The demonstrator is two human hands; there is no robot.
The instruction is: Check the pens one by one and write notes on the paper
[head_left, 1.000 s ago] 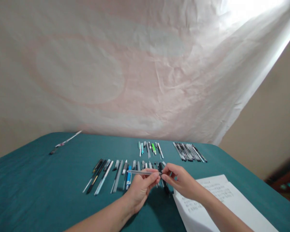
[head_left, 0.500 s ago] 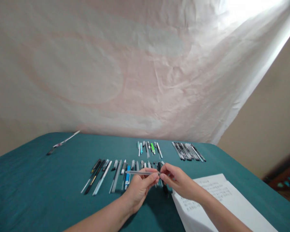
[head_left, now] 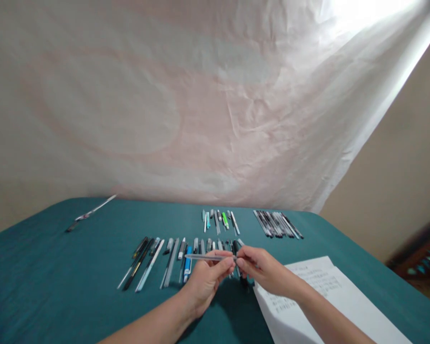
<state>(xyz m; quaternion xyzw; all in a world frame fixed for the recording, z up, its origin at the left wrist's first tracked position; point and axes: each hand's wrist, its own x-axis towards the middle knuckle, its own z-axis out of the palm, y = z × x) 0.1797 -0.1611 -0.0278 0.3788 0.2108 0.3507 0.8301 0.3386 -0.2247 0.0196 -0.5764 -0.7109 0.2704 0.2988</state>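
Observation:
My left hand (head_left: pixel 209 279) pinches a clear pen barrel (head_left: pixel 204 257), held level with one end pointing left. At the barrel's right end, the fingers of my right hand (head_left: pixel 260 268) are closed on its tip; the small part between them is mostly hidden. Beneath and behind both hands lies a row of pen parts on the cloth, among them a blue pen (head_left: pixel 188 265), a white pen (head_left: pixel 149 265) and a black pen (head_left: pixel 139 264). My hands cover some of this row.
Written paper sheets (head_left: pixel 347 306) lie under my right forearm. Farther back are a small group with a green highlighter (head_left: pixel 225 220) and a bundle of dark-tipped pens (head_left: pixel 277 224). A thin white strip (head_left: pixel 96 209) lies far left. A pale sheet (head_left: pixel 200 119) hangs behind the table.
The view has shifted very slightly, so the items on the table appear a little farther left. Both hands keep the same hold on the pen barrel.

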